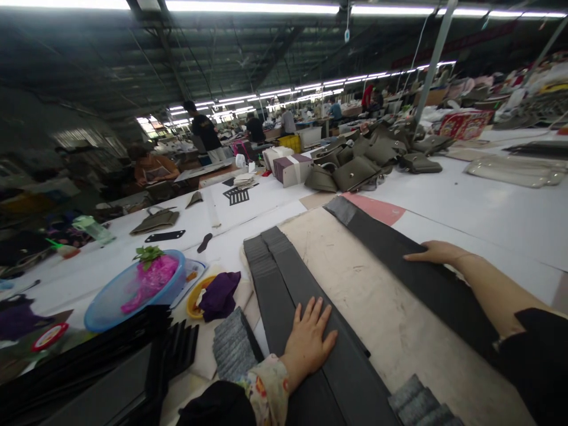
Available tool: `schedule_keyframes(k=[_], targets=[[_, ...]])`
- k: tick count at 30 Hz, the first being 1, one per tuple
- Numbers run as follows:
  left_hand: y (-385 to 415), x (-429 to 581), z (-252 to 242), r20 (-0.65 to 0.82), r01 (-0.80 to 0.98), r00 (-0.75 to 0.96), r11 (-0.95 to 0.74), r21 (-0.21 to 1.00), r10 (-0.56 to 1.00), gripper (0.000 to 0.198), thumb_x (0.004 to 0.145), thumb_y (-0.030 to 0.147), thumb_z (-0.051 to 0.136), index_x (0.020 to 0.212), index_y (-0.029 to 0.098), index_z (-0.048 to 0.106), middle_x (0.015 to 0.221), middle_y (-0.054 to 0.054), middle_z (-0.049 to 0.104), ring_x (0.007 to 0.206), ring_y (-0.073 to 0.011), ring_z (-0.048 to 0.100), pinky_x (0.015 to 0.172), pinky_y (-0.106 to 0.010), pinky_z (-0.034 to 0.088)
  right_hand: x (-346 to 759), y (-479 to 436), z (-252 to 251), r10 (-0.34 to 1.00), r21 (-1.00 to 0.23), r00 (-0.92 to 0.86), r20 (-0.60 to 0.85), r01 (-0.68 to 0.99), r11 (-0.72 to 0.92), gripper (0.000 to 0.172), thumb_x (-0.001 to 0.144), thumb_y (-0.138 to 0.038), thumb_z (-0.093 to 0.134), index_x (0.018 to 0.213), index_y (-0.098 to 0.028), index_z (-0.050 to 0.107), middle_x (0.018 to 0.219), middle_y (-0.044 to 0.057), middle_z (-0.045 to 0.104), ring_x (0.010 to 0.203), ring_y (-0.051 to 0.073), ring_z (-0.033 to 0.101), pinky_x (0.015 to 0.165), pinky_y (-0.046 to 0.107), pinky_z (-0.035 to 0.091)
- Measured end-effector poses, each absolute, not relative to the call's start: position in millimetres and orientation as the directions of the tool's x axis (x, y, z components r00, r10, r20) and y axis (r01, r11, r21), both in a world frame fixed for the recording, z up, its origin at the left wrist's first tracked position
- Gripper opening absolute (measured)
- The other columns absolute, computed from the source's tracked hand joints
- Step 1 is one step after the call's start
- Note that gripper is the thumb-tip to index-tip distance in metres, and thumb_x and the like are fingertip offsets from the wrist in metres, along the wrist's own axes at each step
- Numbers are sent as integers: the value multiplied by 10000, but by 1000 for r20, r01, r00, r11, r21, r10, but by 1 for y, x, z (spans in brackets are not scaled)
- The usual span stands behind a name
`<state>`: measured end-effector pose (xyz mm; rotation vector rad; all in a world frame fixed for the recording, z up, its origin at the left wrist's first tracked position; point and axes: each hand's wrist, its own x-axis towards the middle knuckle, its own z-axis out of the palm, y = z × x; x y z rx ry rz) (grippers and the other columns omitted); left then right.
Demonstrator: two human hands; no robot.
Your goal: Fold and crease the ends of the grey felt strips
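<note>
My left hand (pixel 308 340) lies flat with spread fingers on two side-by-side rows of layered dark grey strips (pixel 284 284). The strips look like leather or coated fabric; their far ends are fanned in steps. My right hand (pixel 437 253) rests at the right edge of another long dark strip (pixel 390 260), its thumb stretched across the top; the other fingers are only partly seen. Between the rows lies a pale, stained board (pixel 350 272). Fuzzy grey stacked pieces (pixel 236 343) sit left of my left hand, and similar pieces (pixel 421 402) lie near the bottom.
Left are a blue basin (pixel 106 302) with a pink bag (pixel 153 281), a yellow bowl (pixel 195 299) with purple cloth (pixel 220 296), and black panels (pixel 110 378). Olive bag parts (pixel 359 171) are heaped at the back on the white table (pixel 479 219). Several people work farther off.
</note>
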<state>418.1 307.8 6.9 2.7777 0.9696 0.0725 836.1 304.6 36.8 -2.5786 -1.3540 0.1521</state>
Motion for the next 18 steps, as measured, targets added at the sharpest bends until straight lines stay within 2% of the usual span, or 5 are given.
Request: schedule_keyframes(k=[4, 11, 13, 15, 18], targets=[[307, 418, 8, -18, 613, 782, -764, 203, 623, 554, 871, 523, 178, 1360, 265, 212, 1439, -30, 211, 1320, -228, 146, 1058, -491, 147, 806, 330, 48, 879, -199, 455, -142, 857, -475, 546, 642, -488, 623, 1001, -84, 547, 862, 130, 640, 718, 192, 605, 616, 255, 410], [306, 417, 9, -14, 612, 781, -762, 212, 624, 548, 871, 516, 193, 1357, 267, 223, 1437, -26, 219, 1319, -237, 148, 1055, -497, 147, 783, 279, 82, 899, -68, 428, -92, 898, -435, 523, 719, -473, 523, 1127, -157, 433, 1013, 156, 594, 874, 314, 579, 670, 380, 428], [307, 417, 8, -12, 609, 784, -764, 212, 621, 548, 871, 513, 197, 1359, 264, 219, 1437, -28, 218, 1319, -239, 146, 1055, -496, 147, 793, 238, 82, 909, -46, 415, -29, 908, -416, 608, 699, -501, 532, 1211, -214, 373, 1094, 143, 564, 908, 325, 572, 699, 405, 434], [309, 417, 6, -5, 605, 786, -768, 212, 618, 549, 871, 514, 193, 1361, 265, 212, 1439, -27, 213, 1320, -236, 144, 1056, -495, 146, 799, 199, 68, 891, -40, 451, -56, 890, -453, 774, 634, -513, 592, 1292, -240, 289, 1097, 145, 564, 910, 345, 573, 733, 438, 438], [309, 417, 3, 9, 604, 785, -768, 213, 619, 551, 870, 520, 179, 1357, 267, 219, 1436, -27, 224, 1319, -231, 148, 1055, -499, 139, 791, 166, 34, 885, -141, 446, -135, 875, -463, 856, 597, -525, 605, 1299, -147, 293, 1160, 167, 535, 1031, 334, 528, 836, 393, 442]])
